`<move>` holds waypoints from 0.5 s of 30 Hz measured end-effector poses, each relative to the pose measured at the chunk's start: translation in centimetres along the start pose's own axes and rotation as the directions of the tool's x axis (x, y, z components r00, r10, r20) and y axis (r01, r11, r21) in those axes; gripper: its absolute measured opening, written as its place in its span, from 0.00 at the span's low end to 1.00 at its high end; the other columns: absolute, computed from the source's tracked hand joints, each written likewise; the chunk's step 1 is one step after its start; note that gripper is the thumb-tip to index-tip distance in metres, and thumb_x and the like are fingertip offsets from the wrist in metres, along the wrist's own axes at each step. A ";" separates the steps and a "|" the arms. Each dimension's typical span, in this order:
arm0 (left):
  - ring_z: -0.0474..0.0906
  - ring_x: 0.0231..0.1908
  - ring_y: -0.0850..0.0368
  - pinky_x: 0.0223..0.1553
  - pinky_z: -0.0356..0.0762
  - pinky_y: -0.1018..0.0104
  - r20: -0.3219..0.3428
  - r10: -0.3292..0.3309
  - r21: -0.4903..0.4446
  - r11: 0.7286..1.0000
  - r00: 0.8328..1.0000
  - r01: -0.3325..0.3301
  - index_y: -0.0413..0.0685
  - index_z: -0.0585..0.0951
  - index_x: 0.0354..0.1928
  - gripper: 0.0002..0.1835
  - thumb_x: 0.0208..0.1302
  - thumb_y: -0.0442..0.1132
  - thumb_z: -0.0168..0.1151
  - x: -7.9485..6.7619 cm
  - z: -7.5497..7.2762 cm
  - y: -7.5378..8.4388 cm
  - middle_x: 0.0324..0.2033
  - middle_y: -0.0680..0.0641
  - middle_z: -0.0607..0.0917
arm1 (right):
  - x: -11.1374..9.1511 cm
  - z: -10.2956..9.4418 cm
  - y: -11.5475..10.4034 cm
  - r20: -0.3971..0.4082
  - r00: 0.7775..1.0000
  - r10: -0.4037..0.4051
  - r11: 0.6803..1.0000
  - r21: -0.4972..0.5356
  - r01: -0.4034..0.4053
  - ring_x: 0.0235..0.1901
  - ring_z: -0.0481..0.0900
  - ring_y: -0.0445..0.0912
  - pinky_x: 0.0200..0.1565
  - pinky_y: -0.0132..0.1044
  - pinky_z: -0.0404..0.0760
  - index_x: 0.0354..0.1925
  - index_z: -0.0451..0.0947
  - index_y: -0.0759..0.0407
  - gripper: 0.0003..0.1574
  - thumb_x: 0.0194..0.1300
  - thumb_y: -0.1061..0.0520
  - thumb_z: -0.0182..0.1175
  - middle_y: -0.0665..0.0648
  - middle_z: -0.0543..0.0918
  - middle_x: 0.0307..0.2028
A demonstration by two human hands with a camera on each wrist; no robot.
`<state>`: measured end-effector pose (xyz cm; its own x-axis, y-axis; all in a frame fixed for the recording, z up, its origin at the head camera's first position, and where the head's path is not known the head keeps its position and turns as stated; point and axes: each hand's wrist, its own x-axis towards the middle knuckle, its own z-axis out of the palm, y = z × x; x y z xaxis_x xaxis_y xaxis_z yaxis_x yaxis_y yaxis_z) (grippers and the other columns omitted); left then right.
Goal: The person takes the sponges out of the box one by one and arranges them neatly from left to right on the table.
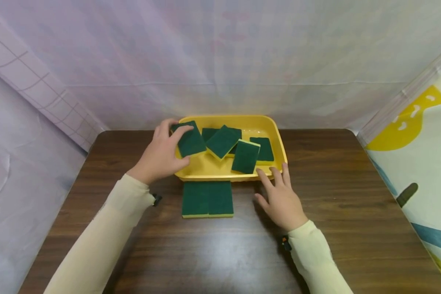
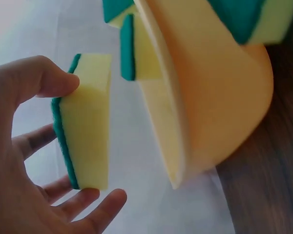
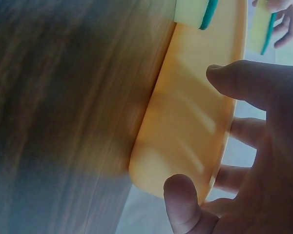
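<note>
My left hand [image 1: 164,153] holds a green-and-yellow scouring sponge [image 1: 190,141] over the left end of a yellow plastic basin [image 1: 206,168]. In the left wrist view the thumb and fingers grip that sponge [image 2: 90,122] by its edges, above the basin's rim. My right hand [image 1: 282,202] is at the basin's front right corner, fingers spread and their tips at the rim. The right wrist view has those fingers along the basin wall [image 3: 185,112], with no sponge in them. Several more sponges lie in the basin, one tilted [image 1: 246,157] against its front side.
Two sponges [image 1: 196,199] lie side by side, green side up, on the brown wooden table [image 1: 220,257], just in front of the basin. A pale curtain [image 1: 220,61] hangs behind the table, and a patterned cloth [image 1: 426,175] hangs at the right.
</note>
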<state>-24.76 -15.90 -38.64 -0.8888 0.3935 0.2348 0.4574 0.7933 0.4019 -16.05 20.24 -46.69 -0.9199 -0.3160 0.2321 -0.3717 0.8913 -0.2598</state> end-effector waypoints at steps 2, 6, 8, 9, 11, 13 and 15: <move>0.57 0.74 0.31 0.55 0.79 0.36 -0.010 0.024 -0.020 1.000 1.000 -0.024 0.57 0.68 0.82 0.45 0.63 0.43 0.75 -0.5 0.1 0.6 0.78 0.33 0.55 | 0.0 0.0 0.0 0.001 1.000 0.001 1.000 0.001 -0.001 0.79 0.46 0.79 0.46 0.65 0.87 0.80 0.69 0.57 0.45 0.72 0.51 0.74 0.76 0.67 0.71; 0.67 0.66 0.35 0.49 0.81 0.44 -0.002 0.086 -0.015 0.996 0.996 -0.086 0.55 0.69 0.81 0.46 0.61 0.42 0.76 -1.4 0.4 1.9 0.77 0.33 0.57 | 0.0 -0.1 -0.1 0.001 1.000 0.003 1.000 0.001 -0.003 0.79 0.46 0.79 0.47 0.66 0.87 0.80 0.70 0.57 0.45 0.72 0.51 0.75 0.76 0.67 0.71; 0.74 0.57 0.39 0.45 0.82 0.49 0.005 0.111 -0.005 0.994 0.994 -0.111 0.54 0.70 0.80 0.46 0.60 0.43 0.78 -1.7 0.6 2.5 0.76 0.34 0.60 | 0.0 -0.1 -0.1 0.001 1.000 0.003 1.000 0.001 -0.003 0.79 0.47 0.79 0.48 0.66 0.87 0.80 0.70 0.57 0.45 0.72 0.51 0.75 0.76 0.67 0.71; 0.76 0.51 0.42 0.41 0.82 0.52 0.009 0.121 0.000 0.993 0.993 -0.121 0.54 0.70 0.80 0.46 0.60 0.44 0.80 -1.9 0.7 2.7 0.75 0.34 0.61 | 0.0 -0.1 -0.1 0.001 1.000 0.002 1.000 0.001 -0.002 0.79 0.46 0.79 0.48 0.66 0.87 0.80 0.70 0.57 0.45 0.72 0.51 0.75 0.76 0.67 0.71; 0.76 0.47 0.45 0.39 0.83 0.55 0.011 0.143 0.009 0.990 0.990 -0.143 0.53 0.71 0.79 0.46 0.59 0.46 0.82 -2.1 0.9 3.2 0.74 0.36 0.63 | 0.0 -0.1 -0.1 0.000 1.000 0.001 1.000 -0.001 -0.001 0.79 0.47 0.79 0.48 0.66 0.87 0.80 0.70 0.57 0.45 0.72 0.51 0.75 0.76 0.67 0.71; 0.76 0.50 0.45 0.44 0.84 0.54 0.011 0.170 0.009 0.985 0.985 -0.170 0.52 0.72 0.78 0.47 0.59 0.47 0.84 -2.3 1.0 3.7 0.72 0.38 0.65 | 0.0 -0.1 -0.1 0.003 1.000 0.002 1.000 -0.002 -0.002 0.79 0.47 0.79 0.48 0.66 0.87 0.80 0.70 0.57 0.45 0.72 0.51 0.75 0.76 0.67 0.71; 0.74 0.56 0.45 0.48 0.84 0.53 0.013 0.194 0.013 0.981 0.981 -0.194 0.52 0.72 0.78 0.47 0.58 0.49 0.85 -2.6 1.1 4.2 0.71 0.39 0.67 | 0.0 -0.1 -0.1 0.004 1.000 0.003 1.000 -0.003 -0.003 0.79 0.47 0.79 0.49 0.66 0.86 0.80 0.70 0.57 0.45 0.72 0.51 0.75 0.77 0.67 0.71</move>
<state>-20.55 -13.07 -38.55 -0.7836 0.5458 0.2967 0.6207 0.7078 0.3372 -16.02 20.22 -46.55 -0.9215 -0.3147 0.2277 -0.3686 0.8933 -0.2572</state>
